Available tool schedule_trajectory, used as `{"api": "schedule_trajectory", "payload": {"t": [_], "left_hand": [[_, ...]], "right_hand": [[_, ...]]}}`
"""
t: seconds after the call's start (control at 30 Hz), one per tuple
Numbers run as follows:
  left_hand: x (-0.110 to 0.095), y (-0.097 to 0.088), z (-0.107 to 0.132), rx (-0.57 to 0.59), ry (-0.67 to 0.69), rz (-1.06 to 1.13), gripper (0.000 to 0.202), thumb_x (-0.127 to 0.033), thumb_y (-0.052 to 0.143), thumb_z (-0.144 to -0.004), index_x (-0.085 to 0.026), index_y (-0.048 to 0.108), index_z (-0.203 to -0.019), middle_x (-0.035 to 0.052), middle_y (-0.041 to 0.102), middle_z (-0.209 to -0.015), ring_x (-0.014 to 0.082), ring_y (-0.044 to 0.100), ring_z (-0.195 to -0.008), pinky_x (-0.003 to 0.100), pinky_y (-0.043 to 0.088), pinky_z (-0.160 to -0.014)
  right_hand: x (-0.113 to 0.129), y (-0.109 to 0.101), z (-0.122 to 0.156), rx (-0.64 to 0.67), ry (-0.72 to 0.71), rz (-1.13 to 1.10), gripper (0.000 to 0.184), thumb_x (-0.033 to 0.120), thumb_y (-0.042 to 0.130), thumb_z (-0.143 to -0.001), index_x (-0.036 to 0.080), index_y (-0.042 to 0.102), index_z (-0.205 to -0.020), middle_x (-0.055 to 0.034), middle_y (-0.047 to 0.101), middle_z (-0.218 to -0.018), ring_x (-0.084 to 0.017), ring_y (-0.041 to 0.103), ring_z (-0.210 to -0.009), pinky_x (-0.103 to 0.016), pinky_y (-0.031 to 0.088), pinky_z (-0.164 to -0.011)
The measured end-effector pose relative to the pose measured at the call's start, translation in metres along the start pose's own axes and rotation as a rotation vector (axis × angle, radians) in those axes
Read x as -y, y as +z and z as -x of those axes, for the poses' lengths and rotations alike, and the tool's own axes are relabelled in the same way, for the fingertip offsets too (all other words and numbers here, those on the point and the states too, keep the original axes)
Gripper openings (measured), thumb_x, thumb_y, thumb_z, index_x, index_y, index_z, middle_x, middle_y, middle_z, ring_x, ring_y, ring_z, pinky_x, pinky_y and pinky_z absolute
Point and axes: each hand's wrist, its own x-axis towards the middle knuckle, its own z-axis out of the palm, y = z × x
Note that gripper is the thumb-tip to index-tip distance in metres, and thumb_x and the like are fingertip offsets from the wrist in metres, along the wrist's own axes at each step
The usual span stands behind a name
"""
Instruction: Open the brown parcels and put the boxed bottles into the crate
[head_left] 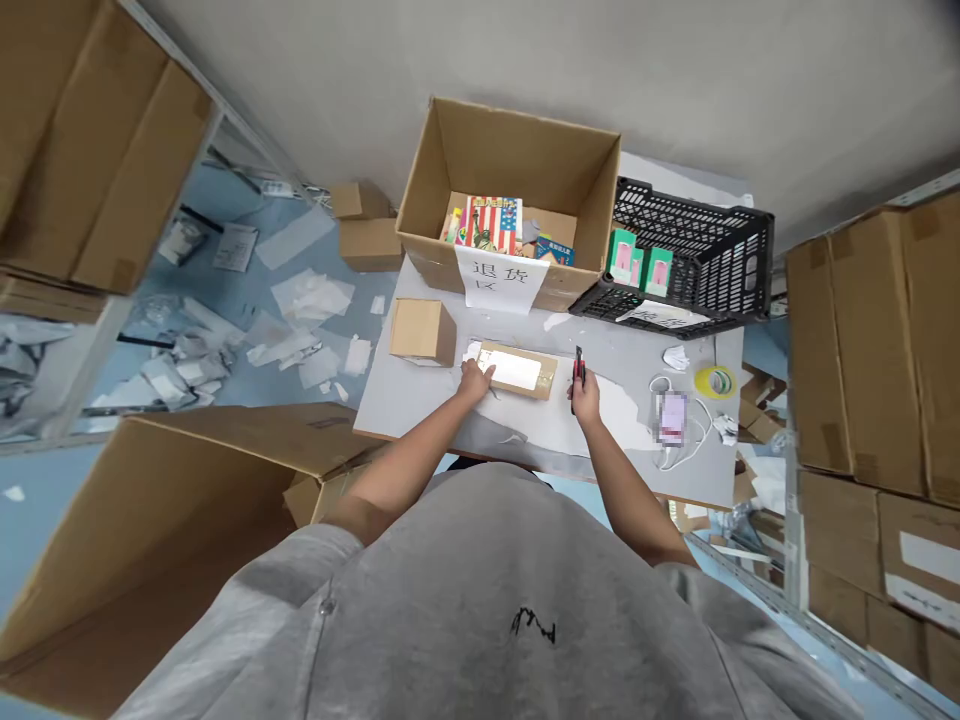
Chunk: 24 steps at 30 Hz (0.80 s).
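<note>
My left hand grips the left end of a small flat cardboard box, thumb on top. A white label covers much of the box's upper face, and the box lies on white paper on the table. In my right hand is a red and black utility knife, held upright just right of the box and apart from it. Whether its blade is out is too small to tell. A closed cube-shaped carton stands to the left of my left hand.
Behind, a large open carton holds books, beside a black plastic crate with green-and-pink boxes. A phone with a white cable and a yellow tape roll lie at right. A big open carton stands left; paper scraps litter the floor.
</note>
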Motion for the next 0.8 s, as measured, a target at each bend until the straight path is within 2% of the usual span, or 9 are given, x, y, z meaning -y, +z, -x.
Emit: {"api": "schedule_trajectory", "payload": {"t": [0.03,0.1,0.17,0.23,0.33,0.47,0.6,0.8], "left_hand": [[-0.001,0.001,0.001,0.002,-0.055,0.0,0.058,-0.052,0.051,-0.104,-0.013,0.04,-0.146,0.0275,0.048,-0.151,0.0375,0.056,-0.139,0.045,0.046,-0.111],[-0.004,0.004,0.004,0.005,-0.162,-0.008,0.064,-0.061,0.048,-0.103,-0.014,0.038,-0.146,0.0291,0.051,-0.148,0.0405,0.062,-0.13,0.048,0.049,-0.105],[-0.006,0.005,0.008,0.01,-0.21,-0.013,0.065,-0.063,0.048,-0.103,-0.014,0.039,-0.144,0.0293,0.054,-0.145,0.0405,0.065,-0.126,0.047,0.05,-0.101],[-0.003,0.004,0.012,0.009,-0.175,-0.009,0.06,-0.061,0.046,-0.105,-0.015,0.04,-0.141,0.0283,0.056,-0.144,0.0384,0.065,-0.126,0.044,0.05,-0.1],[0.005,0.0,0.018,0.02,-0.055,-0.008,0.048,-0.053,0.034,-0.11,-0.016,0.042,-0.138,0.0255,0.058,-0.142,0.0344,0.064,-0.127,0.041,0.049,-0.101],[0.012,-0.006,0.02,0.05,0.019,-0.047,0.045,-0.051,0.028,-0.11,-0.018,0.043,-0.137,0.0234,0.058,-0.142,0.0345,0.065,-0.126,0.043,0.049,-0.099],[0.007,-0.01,0.014,0.1,0.0,-0.15,0.053,-0.054,0.025,-0.109,-0.016,0.041,-0.142,0.0269,0.058,-0.143,0.0391,0.066,-0.125,0.049,0.048,-0.098],[0.001,-0.013,0.009,0.16,-0.034,-0.235,0.061,-0.056,0.021,-0.108,-0.014,0.038,-0.148,0.029,0.061,-0.141,0.0399,0.065,-0.128,0.05,0.047,-0.1]], "right_hand": [[0.012,-0.002,0.0,0.027,-0.02,-0.048,0.051,0.036,0.022,-0.106,0.019,0.045,-0.147,-0.0097,0.07,-0.107,-0.02,0.066,-0.073,-0.034,0.058,-0.071],[0.042,0.001,-0.002,0.19,-0.111,-0.061,0.049,0.043,0.032,-0.107,0.023,0.047,-0.149,-0.0076,0.074,-0.106,-0.021,0.067,-0.074,-0.033,0.057,-0.071],[0.073,0.009,-0.006,0.312,-0.218,0.043,0.045,0.043,0.042,-0.107,0.027,0.052,-0.147,-0.0074,0.076,-0.111,-0.024,0.071,-0.088,-0.033,0.056,-0.08],[0.101,0.021,-0.011,0.387,-0.314,0.193,0.041,0.039,0.049,-0.106,0.028,0.057,-0.144,-0.0082,0.076,-0.124,-0.028,0.071,-0.105,-0.035,0.053,-0.089],[0.127,0.034,-0.02,0.469,-0.376,0.366,0.037,0.036,0.048,-0.108,0.029,0.06,-0.142,-0.0079,0.074,-0.132,-0.03,0.069,-0.114,-0.035,0.05,-0.092],[0.139,0.039,-0.025,0.504,-0.383,0.452,0.036,0.04,0.046,-0.109,0.03,0.063,-0.14,-0.0071,0.074,-0.133,-0.03,0.068,-0.114,-0.034,0.049,-0.092],[0.145,0.038,-0.025,0.517,-0.4,0.477,0.034,0.039,0.047,-0.11,0.031,0.064,-0.139,-0.0059,0.074,-0.133,-0.028,0.068,-0.114,-0.032,0.048,-0.091],[0.156,0.041,-0.023,0.497,-0.377,0.547,0.035,0.043,0.045,-0.11,0.029,0.067,-0.134,-0.0092,0.078,-0.122,-0.028,0.07,-0.106,-0.032,0.046,-0.087]]}}
